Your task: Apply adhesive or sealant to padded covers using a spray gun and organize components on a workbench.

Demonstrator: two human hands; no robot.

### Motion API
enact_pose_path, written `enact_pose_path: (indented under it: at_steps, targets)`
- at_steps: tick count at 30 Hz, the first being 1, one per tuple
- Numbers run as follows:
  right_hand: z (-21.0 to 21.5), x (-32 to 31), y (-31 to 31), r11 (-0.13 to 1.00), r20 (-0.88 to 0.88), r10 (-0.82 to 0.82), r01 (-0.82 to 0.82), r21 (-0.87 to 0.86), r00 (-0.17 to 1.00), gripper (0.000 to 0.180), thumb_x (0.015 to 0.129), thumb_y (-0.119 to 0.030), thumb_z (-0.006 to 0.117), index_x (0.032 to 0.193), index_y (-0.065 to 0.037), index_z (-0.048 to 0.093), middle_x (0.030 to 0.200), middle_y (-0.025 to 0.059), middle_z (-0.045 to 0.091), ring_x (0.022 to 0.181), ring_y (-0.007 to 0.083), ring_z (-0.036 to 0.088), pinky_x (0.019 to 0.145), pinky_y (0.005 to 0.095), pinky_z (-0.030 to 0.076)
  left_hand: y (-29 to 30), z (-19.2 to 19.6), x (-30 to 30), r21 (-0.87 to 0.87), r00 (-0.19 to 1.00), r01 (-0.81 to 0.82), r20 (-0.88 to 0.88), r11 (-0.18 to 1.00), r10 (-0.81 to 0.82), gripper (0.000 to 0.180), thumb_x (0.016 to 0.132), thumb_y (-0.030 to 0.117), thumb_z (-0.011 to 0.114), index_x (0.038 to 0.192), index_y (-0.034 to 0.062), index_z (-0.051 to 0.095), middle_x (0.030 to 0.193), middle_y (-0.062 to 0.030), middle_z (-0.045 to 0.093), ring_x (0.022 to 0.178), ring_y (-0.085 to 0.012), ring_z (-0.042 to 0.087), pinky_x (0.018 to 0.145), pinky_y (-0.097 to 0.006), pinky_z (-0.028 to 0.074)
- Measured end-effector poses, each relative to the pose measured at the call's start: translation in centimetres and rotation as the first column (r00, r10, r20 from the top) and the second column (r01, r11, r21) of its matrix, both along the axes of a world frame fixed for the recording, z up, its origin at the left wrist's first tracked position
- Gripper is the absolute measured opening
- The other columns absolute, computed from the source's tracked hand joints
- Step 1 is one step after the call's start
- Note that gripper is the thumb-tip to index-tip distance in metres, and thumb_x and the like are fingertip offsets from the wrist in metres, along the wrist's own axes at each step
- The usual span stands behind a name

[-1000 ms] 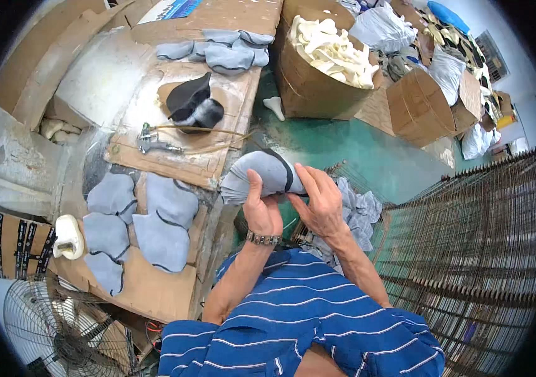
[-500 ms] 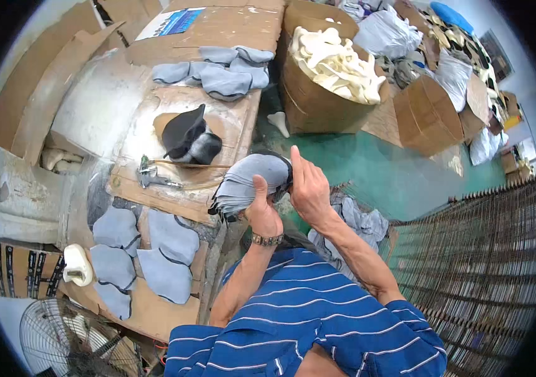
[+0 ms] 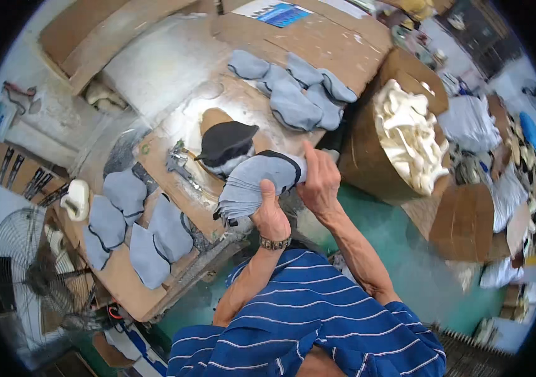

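My left hand (image 3: 271, 217) is closed around a fanned stack of grey fabric pieces (image 3: 250, 182) with black edges, its thumb lying across the top. At the stack's right end is my right hand (image 3: 319, 182), with its fingers bent against the edge; its fingertips are partly hidden. Just beyond the stack, a black curved piece (image 3: 227, 138) with a grey part lies on the work table. A metal spray gun (image 3: 184, 168) rests to the left of that piece. More grey pieces (image 3: 155, 234) lie spread at the table's near left.
Another group of grey pieces (image 3: 296, 103) lies at the table's far side. Right of the table stands a cardboard box (image 3: 368, 141) full of cream-coloured foam shapes (image 3: 409, 132). A fan (image 3: 38, 270) stands at lower left, beside a cream block-like object (image 3: 76, 200).
The view has turned, so the table and box appear shifted right. The stack stays in my hands and now overlaps the black piece in view.
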State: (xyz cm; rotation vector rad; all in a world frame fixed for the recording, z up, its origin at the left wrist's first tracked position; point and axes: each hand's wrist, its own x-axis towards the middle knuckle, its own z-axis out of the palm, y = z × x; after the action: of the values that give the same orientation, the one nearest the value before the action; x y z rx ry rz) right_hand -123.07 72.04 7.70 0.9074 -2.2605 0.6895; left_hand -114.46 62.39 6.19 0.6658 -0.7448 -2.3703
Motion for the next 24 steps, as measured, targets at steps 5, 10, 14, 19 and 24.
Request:
enact_pose_path:
  at_steps: [5, 10, 14, 19, 24]
  targets:
    - [-0.2, -4.5, 0.0, 0.998, 0.153, 0.043, -0.034, -0.061, 0.987, 0.083, 0.064, 0.004, 0.064, 0.145, 0.006, 0.048, 0.122, 0.0263, 0.062, 0.103, 0.0429, 0.062, 0.089, 0.0468, 0.052, -0.1, 0.7, -4.9, -0.038, 0.953, -0.282, -0.128, 0.959, 0.275, 0.044, 0.102, 0.032, 0.069, 0.137, 0.0082, 0.059, 0.129, -0.0036, 0.066, 0.114, -0.0190, 0.063, 0.098, -0.037, 0.049]
    - [3.5, -7.2, 0.2, 0.973, 0.216, 0.230, -0.229, -0.029, 0.949, 0.083, 0.068, 0.010, 0.058, 0.150, 0.003, 0.044, 0.133, 0.0273, 0.057, 0.115, 0.0457, 0.059, 0.098, 0.0485, 0.051, -0.5, 3.0, -6.9, 0.039, 0.958, -0.254, -0.128, 0.967, 0.256, 0.061, 0.101, 0.052, 0.063, 0.143, 0.0093, 0.053, 0.137, -0.0042, 0.062, 0.124, -0.0215, 0.057, 0.100, -0.041, 0.048]
    - [3.8, -8.6, -0.4, 0.922, 0.307, 0.299, -0.357, 0.152, 0.904, 0.088, 0.065, 0.009, 0.062, 0.151, 0.000, 0.044, 0.132, 0.0241, 0.055, 0.113, 0.0431, 0.058, 0.094, 0.0468, 0.053, -0.1, 2.7, -7.7, 0.170, 0.948, -0.258, -0.147, 0.951, 0.283, 0.064, 0.099, 0.059, 0.061, 0.146, 0.0158, 0.052, 0.139, -0.0035, 0.061, 0.127, -0.0222, 0.055, 0.101, -0.042, 0.046]
    - [5.1, -8.2, 0.2, 0.871, 0.423, 0.332, -0.446, 0.206, 0.843, 0.091, 0.068, 0.002, 0.071, 0.154, -0.004, 0.041, 0.132, 0.0210, 0.055, 0.116, 0.0408, 0.058, 0.098, 0.0454, 0.052, -1.8, 1.6, -6.8, 0.204, 0.969, -0.218, -0.073, 0.954, 0.237, 0.058, 0.098, 0.049, 0.068, 0.142, 0.0145, 0.055, 0.138, -0.0039, 0.062, 0.126, -0.0242, 0.059, 0.102, -0.044, 0.050]
    - [6.8, -7.7, 0.4, 0.837, 0.381, 0.367, -0.480, 0.263, 0.848, 0.090, 0.071, 0.003, 0.067, 0.156, -0.004, 0.038, 0.132, 0.0204, 0.054, 0.110, 0.0387, 0.062, 0.086, 0.0456, 0.057, -3.2, 2.3, -5.6, 0.235, 0.971, -0.165, -0.131, 0.958, 0.200, 0.052, 0.101, 0.044, 0.066, 0.140, 0.0129, 0.057, 0.135, -0.0049, 0.064, 0.122, -0.0239, 0.061, 0.097, -0.043, 0.053]
